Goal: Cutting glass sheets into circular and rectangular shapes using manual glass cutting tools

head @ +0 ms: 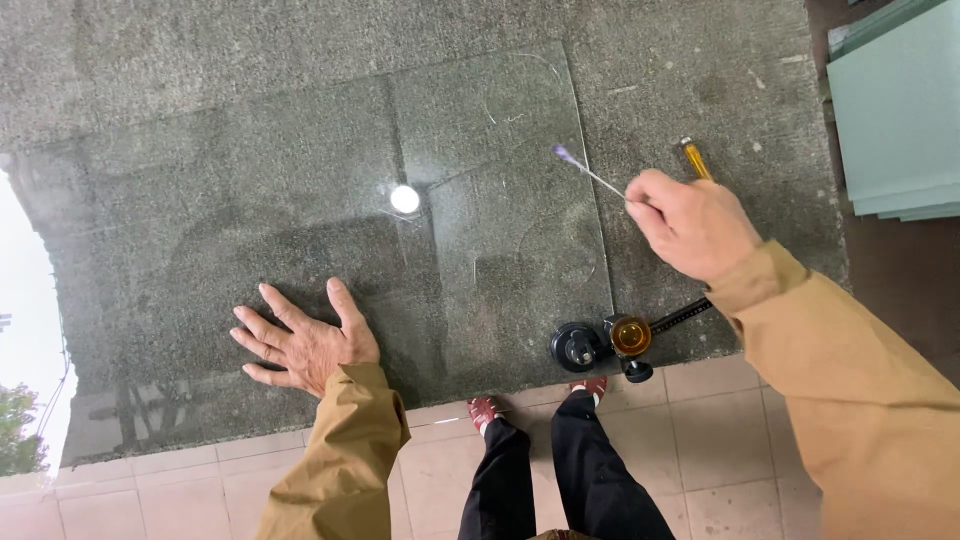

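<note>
From the head camera, looking straight down, a clear glass sheet (500,230) lies flat on a grey felt-like table top (200,60), its long axis running away from the person, its near edge close to the table's front edge. The right hand (690,222) hovers just off the sheet's right edge, fingers pinched shut on a thin stick (590,172) whose bluish tip reaches leftward and slightly away over the glass, so the sheet lies to the left of that hand and the tip is already above it. The left hand (305,345) rests flat with fingers spread on a larger reflective pane (220,280) to the left of the sheet, holding nothing; it sits well apart from the stick, so the right hand is plainly the nearer one to the sheet. A yellow-handled tool (695,158) lies on the table just beyond the right hand. At the near right corner sits a black suction-cup tool (578,346) joined to an amber-capped head on a ruled bar (680,316). Faint curved marks show on the glass, but whether they are scores or smears is hard to tell, and the edges where the two panes meet are difficult to trace. Pale green sheets (895,110) are cut off at the right border. The stick's rear end is hidden in the fist.
</note>
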